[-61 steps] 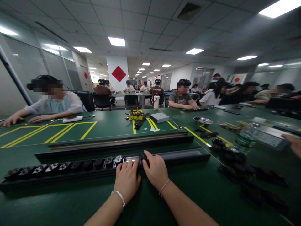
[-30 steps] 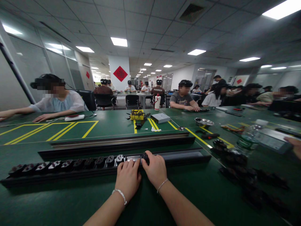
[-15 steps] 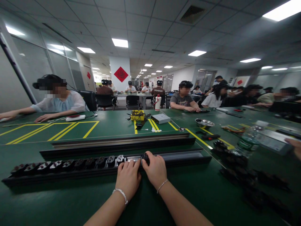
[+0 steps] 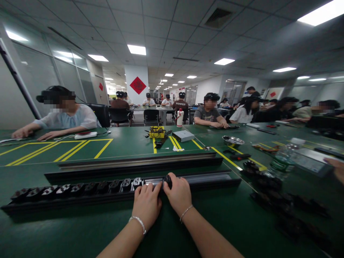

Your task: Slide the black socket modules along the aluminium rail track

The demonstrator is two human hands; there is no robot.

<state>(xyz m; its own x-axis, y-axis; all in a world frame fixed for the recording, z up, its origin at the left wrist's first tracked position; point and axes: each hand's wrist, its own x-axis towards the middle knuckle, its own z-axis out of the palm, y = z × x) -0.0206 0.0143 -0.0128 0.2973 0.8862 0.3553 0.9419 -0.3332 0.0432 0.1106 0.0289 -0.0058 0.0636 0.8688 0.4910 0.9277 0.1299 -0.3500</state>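
Note:
A long black rail point(image 4: 212, 178) with a silvery channel lies across the table in front of me. Several black socket-like modules point(image 4: 103, 187) sit in a row in its left half, some showing bright metal faces. My left hand point(image 4: 146, 202) grips the rail just right of that row, fingers closed over it and the thumb at the near side. Close beside it, my right hand point(image 4: 177, 193) pinches a single black module point(image 4: 168, 180) at the channel; its underside is hidden, so I cannot tell how far it is seated.
Behind lies another long black rail point(image 4: 134, 168). To the right are loose black parts point(image 4: 271, 182), a plastic bottle point(image 4: 282, 161), a metal bowl point(image 4: 233, 140) and a grey box point(image 4: 311, 163). A co-worker's hand point(image 4: 335, 168) shows at the right edge. Other people sit around the table.
My hands keep almost the same hold on the rail and module, with only a slight shift of the right hand. The co-worker on the left has drawn an outstretched hand inward.

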